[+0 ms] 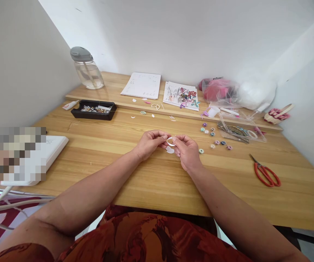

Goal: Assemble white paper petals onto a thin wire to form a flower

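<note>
My left hand [150, 143] and my right hand [186, 151] meet over the middle of the wooden table [97, 153]. Both pinch a small loop of white paper strip [171, 141] between their fingertips. A small white paper piece [169, 149] lies on the table just under the loop. Several coiled paper rolls [213, 138] in teal, purple and pink are scattered to the right of my right hand.
Red scissors [266, 173] lie at the right. A black tray [93, 109] of small bits, a water bottle [87, 68], white sheets [142, 85], a card with paper flowers [182, 95], plastic bags [228, 91] and a small basket [277, 114] sit along the raised back shelf.
</note>
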Demonstrator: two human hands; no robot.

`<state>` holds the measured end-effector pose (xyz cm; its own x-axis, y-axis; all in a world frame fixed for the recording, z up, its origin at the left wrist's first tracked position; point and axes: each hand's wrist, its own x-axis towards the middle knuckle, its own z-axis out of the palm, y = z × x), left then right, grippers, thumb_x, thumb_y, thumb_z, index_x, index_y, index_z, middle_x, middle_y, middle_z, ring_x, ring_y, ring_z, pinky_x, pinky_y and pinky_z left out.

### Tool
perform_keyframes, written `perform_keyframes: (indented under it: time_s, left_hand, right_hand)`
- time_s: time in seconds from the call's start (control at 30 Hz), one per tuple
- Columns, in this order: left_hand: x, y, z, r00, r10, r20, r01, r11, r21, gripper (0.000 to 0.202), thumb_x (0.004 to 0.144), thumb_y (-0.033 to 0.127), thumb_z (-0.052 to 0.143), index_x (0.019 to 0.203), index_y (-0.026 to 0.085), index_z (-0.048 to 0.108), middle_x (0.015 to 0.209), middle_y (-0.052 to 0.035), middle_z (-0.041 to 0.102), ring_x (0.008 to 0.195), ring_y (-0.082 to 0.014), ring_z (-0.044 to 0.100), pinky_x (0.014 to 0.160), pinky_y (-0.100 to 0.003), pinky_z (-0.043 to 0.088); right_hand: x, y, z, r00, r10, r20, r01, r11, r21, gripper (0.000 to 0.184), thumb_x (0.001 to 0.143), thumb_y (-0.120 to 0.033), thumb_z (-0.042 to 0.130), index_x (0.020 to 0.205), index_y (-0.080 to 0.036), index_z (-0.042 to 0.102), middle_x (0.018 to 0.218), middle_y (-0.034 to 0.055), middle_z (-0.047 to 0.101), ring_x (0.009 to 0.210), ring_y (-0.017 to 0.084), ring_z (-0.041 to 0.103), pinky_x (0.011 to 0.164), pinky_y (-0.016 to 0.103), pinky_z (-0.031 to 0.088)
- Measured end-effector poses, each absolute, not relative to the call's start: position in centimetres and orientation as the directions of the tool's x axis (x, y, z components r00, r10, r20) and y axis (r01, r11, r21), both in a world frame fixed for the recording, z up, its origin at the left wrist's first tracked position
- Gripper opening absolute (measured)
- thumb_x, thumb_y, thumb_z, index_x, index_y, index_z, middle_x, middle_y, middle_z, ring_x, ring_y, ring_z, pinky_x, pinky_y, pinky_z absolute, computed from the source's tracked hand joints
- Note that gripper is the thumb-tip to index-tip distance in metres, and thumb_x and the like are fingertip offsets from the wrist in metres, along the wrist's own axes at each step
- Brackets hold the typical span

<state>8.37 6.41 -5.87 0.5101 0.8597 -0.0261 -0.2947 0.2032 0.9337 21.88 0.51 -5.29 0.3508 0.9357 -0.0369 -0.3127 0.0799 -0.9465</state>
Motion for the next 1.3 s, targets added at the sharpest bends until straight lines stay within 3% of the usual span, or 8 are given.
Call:
perform_keyframes:
  time_s: [0.2, 0.7, 1.3]
  left_hand:
    - [8.42, 6.26, -5.80, 0.531, 0.843, -0.082, -0.308, 0.283, 0.908, 0.030, 0.065, 0.035, 0.080, 0.082, 0.011, 0.074, 0.070, -0.0060, 0.068, 0.064, -0.0121, 0.060, 0.065, -0.025, 0.050]
    - [8.52, 6.13, -5.74, 0.529, 0.834, -0.157, -0.324, 0.369, 0.871, 0.029, 0.065, 0.034, 0.081, 0.080, 0.011, 0.071, 0.076, -0.0054, 0.069, 0.062, -0.0100, 0.060, 0.059, -0.022, 0.048]
    - [8.79, 6.08, -6.24, 0.512, 0.849, -0.128, -0.321, 0.327, 0.889, 0.026, 0.062, 0.031, 0.083, 0.075, 0.012, 0.071, 0.072, -0.0037, 0.069, 0.062, -0.0098, 0.058, 0.062, -0.024, 0.045]
  right_hand:
    - [21.84, 0.51, -5.34, 0.360, 0.932, -0.036, -0.299, 0.079, -0.951, 0.023, 0.064, -0.030, 0.079, 0.069, -0.018, 0.059, 0.052, -0.0057, 0.056, 0.040, 0.005, 0.039, 0.039, 0.021, 0.028]
    - [21.65, 0.65, -5.45, 0.370, 0.929, -0.031, -0.284, 0.081, -0.955, 0.023, 0.062, -0.030, 0.078, 0.069, -0.019, 0.059, 0.052, -0.0058, 0.056, 0.041, 0.006, 0.041, 0.040, 0.021, 0.030]
    - [21.37, 0.60, -5.57, 0.392, 0.920, 0.016, -0.240, 0.119, -0.964, 0.025, 0.065, -0.031, 0.078, 0.068, -0.020, 0.057, 0.053, -0.0061, 0.056, 0.041, 0.006, 0.040, 0.040, 0.021, 0.031]
